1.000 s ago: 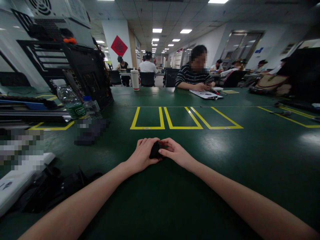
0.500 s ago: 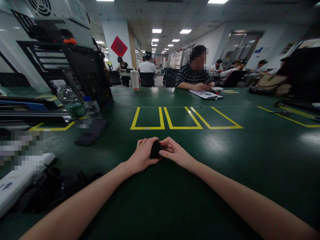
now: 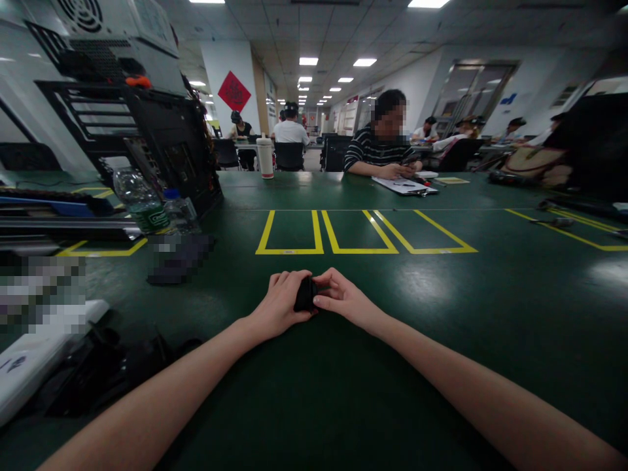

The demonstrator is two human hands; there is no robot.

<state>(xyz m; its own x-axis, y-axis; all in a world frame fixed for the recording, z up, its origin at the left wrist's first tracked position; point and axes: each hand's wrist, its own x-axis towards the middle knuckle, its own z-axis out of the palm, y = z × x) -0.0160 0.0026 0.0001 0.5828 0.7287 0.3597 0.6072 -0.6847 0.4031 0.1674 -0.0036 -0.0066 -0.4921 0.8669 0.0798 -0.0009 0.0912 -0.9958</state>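
A small black block-like object (image 3: 305, 296) lies between my two hands, at the middle of the green tabletop (image 3: 318, 386); its exact kind does not show. My left hand (image 3: 280, 299) is wrapped over its left side, fingers across the top and thumb along the near edge. From the right, my right hand (image 3: 343, 297) pinches its right side with thumb and fingertips. Part of the object is hidden by the left fingers. Beyond the hands, yellow tape outlines (image 3: 289, 251) mark the table.
On the left stand a black computer case (image 3: 167, 144), a clear plastic bottle (image 3: 135, 193) and a smaller blue-capped bottle (image 3: 180, 212). Nearer lie a white box (image 3: 29, 373) and dark gear (image 3: 112, 366). Across the table a person (image 3: 375, 147) sits behind a clipboard (image 3: 405, 186); a white cup (image 3: 265, 157) stands nearby.
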